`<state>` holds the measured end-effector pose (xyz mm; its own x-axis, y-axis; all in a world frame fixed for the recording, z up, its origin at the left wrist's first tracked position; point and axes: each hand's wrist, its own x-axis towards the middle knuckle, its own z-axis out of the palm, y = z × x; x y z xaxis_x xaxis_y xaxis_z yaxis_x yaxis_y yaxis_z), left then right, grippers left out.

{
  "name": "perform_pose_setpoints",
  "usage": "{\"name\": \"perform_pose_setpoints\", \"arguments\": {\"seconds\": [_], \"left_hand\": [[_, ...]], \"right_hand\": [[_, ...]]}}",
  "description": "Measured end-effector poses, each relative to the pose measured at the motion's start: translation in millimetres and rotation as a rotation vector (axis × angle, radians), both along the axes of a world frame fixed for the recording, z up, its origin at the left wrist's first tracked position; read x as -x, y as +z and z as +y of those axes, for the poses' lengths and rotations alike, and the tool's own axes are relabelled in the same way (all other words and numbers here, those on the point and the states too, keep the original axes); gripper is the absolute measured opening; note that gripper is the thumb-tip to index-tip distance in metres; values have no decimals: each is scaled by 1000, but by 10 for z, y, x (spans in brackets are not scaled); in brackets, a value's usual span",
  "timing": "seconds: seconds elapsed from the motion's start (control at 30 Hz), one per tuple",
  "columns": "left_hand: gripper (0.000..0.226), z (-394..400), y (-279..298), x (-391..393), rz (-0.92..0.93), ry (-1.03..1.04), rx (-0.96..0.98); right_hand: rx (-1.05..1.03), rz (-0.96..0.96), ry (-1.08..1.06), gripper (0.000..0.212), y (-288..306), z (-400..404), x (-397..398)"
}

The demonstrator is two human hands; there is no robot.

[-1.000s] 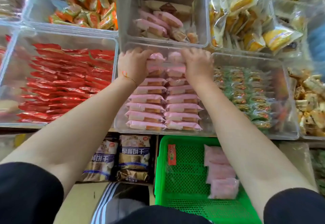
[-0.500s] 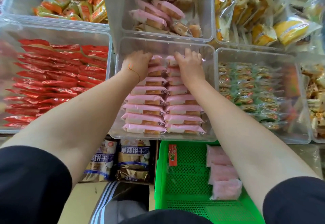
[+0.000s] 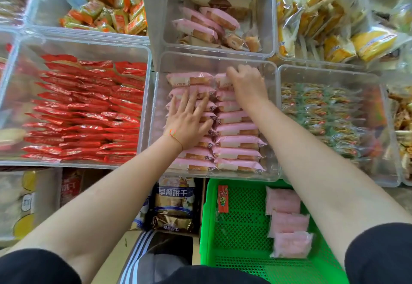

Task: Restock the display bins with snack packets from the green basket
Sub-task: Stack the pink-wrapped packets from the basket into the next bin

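Note:
A clear display bin (image 3: 156, 114) in the middle holds two tidy columns of pink snack packets (image 3: 238, 141). My left hand (image 3: 187, 121) lies flat with spread fingers on the left column, about halfway along it. My right hand (image 3: 247, 85) is at the far end of the right column, with its fingers curled over the farthest pink packet (image 3: 220, 81). Below the bin sits the green basket (image 3: 207, 217), with three pale pink packets (image 3: 287, 223) stacked along its right side and a small red packet (image 3: 223, 199) near its far edge.
A bin of red packets (image 3: 89, 110) stands to the left and a bin of green-wrapped snacks (image 3: 318, 114) to the right. Behind are bins of orange packets (image 3: 111, 11), mixed pink and brown packs (image 3: 211, 23) and yellow cakes (image 3: 323, 16). Biscuit bags (image 3: 176, 203) sit under the shelf.
My left hand has left the far end of the left column, drawn back toward me and spread flat on the packets. My right hand stays at the far end.

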<state>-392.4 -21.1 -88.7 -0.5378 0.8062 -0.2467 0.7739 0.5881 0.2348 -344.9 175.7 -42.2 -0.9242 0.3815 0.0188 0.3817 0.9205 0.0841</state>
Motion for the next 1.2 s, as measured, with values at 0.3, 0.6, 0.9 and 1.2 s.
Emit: {"name": "perform_pose_setpoints", "arguments": {"seconds": [0.3, 0.6, 0.9, 1.2], "left_hand": [[77, 112, -13, 242, 31, -65, -2], [62, -41, 13, 193, -7, -110, -48], [68, 88, 34, 305, 19, -124, 39], [55, -211, 96, -191, 31, 78, -69]], "right_hand": [[40, -68, -159, 59, -293, -347, -273], [217, -52, -199, 58, -426, -430, -250], [196, -78, -94, 48, -216, -272, -309], [23, -170, 58, 28, -49, 6, -243]]}}
